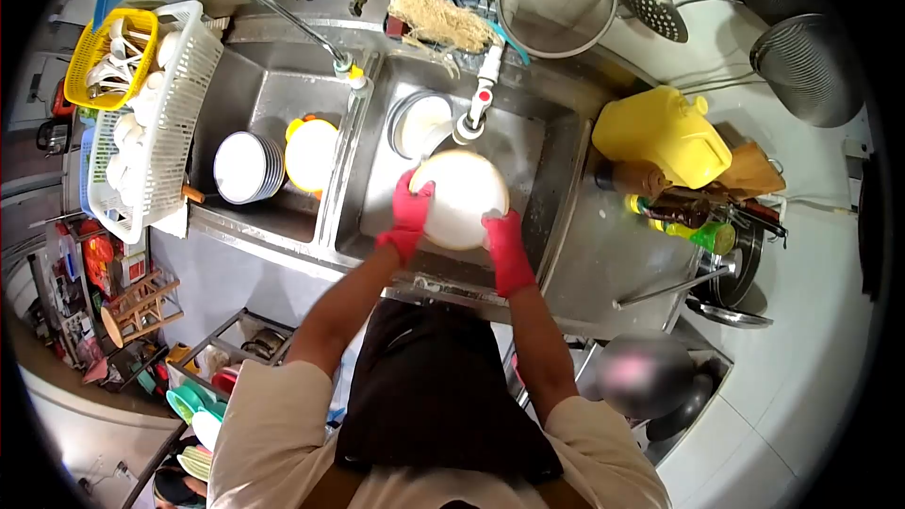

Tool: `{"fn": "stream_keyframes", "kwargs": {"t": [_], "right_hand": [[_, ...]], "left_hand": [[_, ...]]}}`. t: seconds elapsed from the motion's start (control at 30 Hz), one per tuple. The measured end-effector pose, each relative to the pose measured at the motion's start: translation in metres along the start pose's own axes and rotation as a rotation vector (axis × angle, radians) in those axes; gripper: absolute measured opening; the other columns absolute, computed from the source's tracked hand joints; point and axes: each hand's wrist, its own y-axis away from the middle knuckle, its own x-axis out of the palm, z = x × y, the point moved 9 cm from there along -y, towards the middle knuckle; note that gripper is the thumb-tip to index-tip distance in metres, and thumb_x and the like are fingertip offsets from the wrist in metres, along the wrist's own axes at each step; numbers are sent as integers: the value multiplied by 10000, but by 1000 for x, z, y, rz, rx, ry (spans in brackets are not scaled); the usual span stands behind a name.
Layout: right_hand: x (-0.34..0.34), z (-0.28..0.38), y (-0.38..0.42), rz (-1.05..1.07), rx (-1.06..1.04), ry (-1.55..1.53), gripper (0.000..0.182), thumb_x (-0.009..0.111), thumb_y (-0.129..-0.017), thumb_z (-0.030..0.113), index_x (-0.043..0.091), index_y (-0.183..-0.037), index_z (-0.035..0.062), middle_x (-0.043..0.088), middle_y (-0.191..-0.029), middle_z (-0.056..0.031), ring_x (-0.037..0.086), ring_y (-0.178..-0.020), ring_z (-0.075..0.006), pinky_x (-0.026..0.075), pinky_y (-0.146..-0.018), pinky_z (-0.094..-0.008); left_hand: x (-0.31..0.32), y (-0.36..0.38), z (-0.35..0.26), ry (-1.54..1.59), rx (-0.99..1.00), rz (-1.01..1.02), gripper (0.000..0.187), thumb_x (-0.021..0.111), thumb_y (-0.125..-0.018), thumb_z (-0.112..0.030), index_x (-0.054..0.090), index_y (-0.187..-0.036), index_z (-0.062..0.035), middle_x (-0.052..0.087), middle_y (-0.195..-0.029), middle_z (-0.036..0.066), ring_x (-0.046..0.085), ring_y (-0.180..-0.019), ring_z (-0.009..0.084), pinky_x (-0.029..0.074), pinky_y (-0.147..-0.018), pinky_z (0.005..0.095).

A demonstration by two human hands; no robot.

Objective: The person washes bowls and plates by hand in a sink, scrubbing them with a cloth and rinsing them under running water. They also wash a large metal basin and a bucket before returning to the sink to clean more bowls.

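A large round white plate [464, 203] with a yellowish rim is held tilted over the right sink basin [542, 165]. My left hand [409, 215], in a pinkish-red rubber glove, is closed on the plate's left edge with the thumb over its face. My right hand [507, 250], gloved the same way, grips the lower right edge. Just above the plate is the white tap [483, 99] with a red dot. Behind it, at the basin's back left, sit round bowls [424, 123], partly covered by the tap spout.
In the left basin stand a stack of white bowls [241, 168] and a yellow-orange bowl [312, 155]. A white basket [168, 123] of crockery and a yellow basket [90, 42] of spoons flank it. Right of the sink are a yellow jug [650, 137] and several bottles [688, 212].
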Motion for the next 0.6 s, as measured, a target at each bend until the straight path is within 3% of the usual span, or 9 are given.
{"fn": "stream_keyframes", "kwargs": {"t": [0.1, 0.13, 0.17, 0.2, 0.3, 0.33, 0.5, 0.57, 0.6], "right_hand": [[5, 3, 19, 27, -47, 14, 230, 581, -762, 55, 609, -982, -7, 625, -765, -74, 593, -609, -186, 459, -505, -330], [11, 2, 21, -95, -7, 3, 252, 562, -775, 55, 611, -1017, 1, 638, -790, -83, 605, -648, -196, 480, -573, -340], [13, -1, 26, -219, 41, -6, 277, 544, -789, 55, 614, -1053, 9, 651, -814, -91, 618, -688, -206, 500, -641, -350], [11, 14, 29, -353, -259, 197, 357, 548, -780, 56, 591, -1132, 17, 656, -933, -134, 624, -856, -259, 490, -766, -360], [13, 54, 36, -388, -655, 505, 426, 557, -759, 42, 558, -1184, 7, 606, -1101, -164, 566, -1037, -307, 450, -874, -368], [19, 60, 30, -314, -785, 649, 467, 535, -746, 11, 535, -1213, 6, 540, -1203, -176, 502, -1130, -328, 400, -951, -399], [46, 110, 87, -61, -1110, 731, 521, 464, -754, 4, 473, -1275, 1, 490, -1267, -203, 428, -1208, -365, 304, -1051, -411], [71, 122, 103, 434, -944, 334, 494, 491, -781, 48, 467, -1270, -13, 471, -1288, -208, 411, -1228, -370, 305, -1053, -403], [64, 109, 88, 420, -750, 200, 464, 510, -822, 100, 462, -1272, 2, 465, -1302, -199, 391, -1249, -365, 309, -1052, -401]], "left_hand": [[5, 23, -21, -70, -247, 62, 390, 612, -836, -97, 480, -1173, 47, 623, -971, 123, 597, -815, 186, 506, -714, 319], [-4, 58, 8, -1, -267, -106, 460, 623, -833, -131, 435, -1218, 39, 609, -1011, 138, 597, -880, 214, 499, -779, 338], [-12, 73, 70, -364, -58, -386, 526, 626, -839, -175, 394, -1267, 26, 592, -1063, 152, 575, -969, 239, 477, -841, 366], [-4, 84, 141, -328, -439, -342, 544, 625, -848, -268, 416, -1282, -14, 558, -1126, 138, 557, -973, 251, 474, -825, 378], [28, 69, 59, -345, -560, 62, 531, 612, -866, -320, 452, -1250, 10, 575, -1107, 126, 567, -951, 242, 480, -815, 371], [58, 50, 37, 213, -334, 235, 507, 550, -900, -372, 489, -1208, 27, 601, -1058, 129, 580, -914, 235, 485, -803, 376], [84, 46, 0, 575, -608, 42, 331, 608, -881, -244, 550, -1120, -24, 614, -1033, 126, 611, -857, 235, 520, -741, 384], [68, 42, 17, 619, -624, -129, 281, 602, -885, -232, 581, -1076, -26, 623, -1009, 115, 617, -842, 224, 528, -723, 388], [69, 31, 36, 782, -542, 5, 280, 552, -891, -169, 551, -1121, -11, 621, -1004, 118, 617, -852, 237, 522, -747, 364]]}}
